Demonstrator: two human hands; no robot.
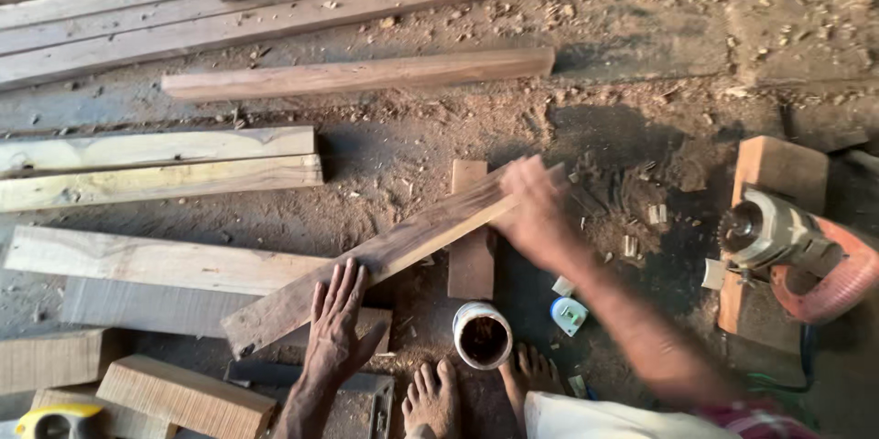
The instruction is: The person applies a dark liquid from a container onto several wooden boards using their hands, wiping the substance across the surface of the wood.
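Note:
A long dark wooden plank (366, 265) lies slanted across a short upright block (472, 251), its high end at the right. My left hand (337, 325) rests flat, fingers spread, on the plank's lower left part. My right hand (536, 215), blurred by motion, is on the plank's upper right end; whether the fingers close around it is unclear. A small white pot (482, 336) with dark brown contents stands on the ground just under the plank, beside my bare feet (432, 398).
Several planks lie on the sawdust-covered ground at left and top, such as one loose board (357, 75). A power router with an orange body (797, 251) rests on a wood block at right. A small blue-white object (569, 315) lies near the pot. A yellow tool (57, 421) shows at bottom left.

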